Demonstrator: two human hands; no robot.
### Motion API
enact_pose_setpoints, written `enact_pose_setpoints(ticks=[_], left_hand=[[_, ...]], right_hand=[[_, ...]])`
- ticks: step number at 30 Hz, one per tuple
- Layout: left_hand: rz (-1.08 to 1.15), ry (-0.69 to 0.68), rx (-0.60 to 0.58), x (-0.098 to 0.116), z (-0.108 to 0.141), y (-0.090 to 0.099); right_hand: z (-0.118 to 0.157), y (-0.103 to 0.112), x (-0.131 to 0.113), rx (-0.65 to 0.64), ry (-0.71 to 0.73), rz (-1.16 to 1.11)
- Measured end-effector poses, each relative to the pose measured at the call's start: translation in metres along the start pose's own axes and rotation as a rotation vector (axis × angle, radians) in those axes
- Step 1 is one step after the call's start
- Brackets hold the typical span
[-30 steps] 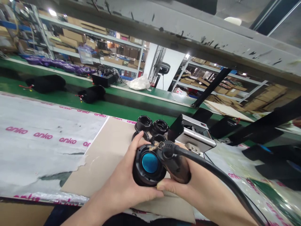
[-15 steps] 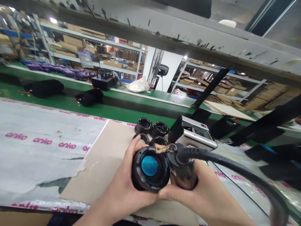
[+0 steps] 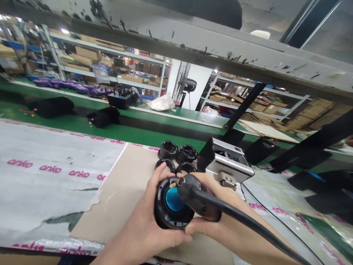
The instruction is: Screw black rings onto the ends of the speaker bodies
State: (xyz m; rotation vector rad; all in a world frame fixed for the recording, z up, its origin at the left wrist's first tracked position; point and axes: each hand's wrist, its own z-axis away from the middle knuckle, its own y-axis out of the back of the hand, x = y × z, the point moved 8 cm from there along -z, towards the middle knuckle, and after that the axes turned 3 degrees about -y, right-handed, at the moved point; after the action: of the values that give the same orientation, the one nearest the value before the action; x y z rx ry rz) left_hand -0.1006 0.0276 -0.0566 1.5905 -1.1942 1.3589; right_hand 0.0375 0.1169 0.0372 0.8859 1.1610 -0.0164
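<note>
My left hand is wrapped round a black round housing with a shiny blue disc recessed in its middle. In my right hand is a black corded electric screwdriver, its cable end tilted toward me over the housing and hiding part of the blue disc. The screwdriver's tip is hidden below. My right thumb touches the housing's near side, close to my left thumb. Just beyond my hands stand several black ring-shaped parts.
A silver and black screw feeder stands right of the rings. Brown board and printed wrapping cover the bench. Black cylinders lie on the green conveyor. The screwdriver's thick cable runs to the lower right.
The screwdriver has tipped, its cable end swinging left over the housing and now covering part of the blue disc. My right hand has shifted left with it. My left hand still holds the housing.
</note>
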Motion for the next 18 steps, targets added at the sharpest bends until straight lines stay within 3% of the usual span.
enact_pose_setpoints(ticks=[7,11,13,15,18], left_hand=[[0.024,0.046,-0.01,0.0,-0.003,0.003],[0.018,0.03,0.012,0.007,-0.003,0.003],[-0.046,0.038,0.046,0.012,-0.002,0.004],[-0.142,0.063,0.092,0.016,-0.001,0.007],[-0.225,0.052,0.135,0.021,0.002,0.009]], right_hand=[[-0.008,0.002,-0.004,-0.031,-0.07,0.001],[-0.007,-0.003,0.01,0.025,-0.091,-0.069],[-0.003,0.005,0.022,0.063,-0.122,-0.147],[0.004,0.03,0.035,0.212,-0.109,-0.327],[0.034,0.094,0.052,0.694,0.127,-0.708]])
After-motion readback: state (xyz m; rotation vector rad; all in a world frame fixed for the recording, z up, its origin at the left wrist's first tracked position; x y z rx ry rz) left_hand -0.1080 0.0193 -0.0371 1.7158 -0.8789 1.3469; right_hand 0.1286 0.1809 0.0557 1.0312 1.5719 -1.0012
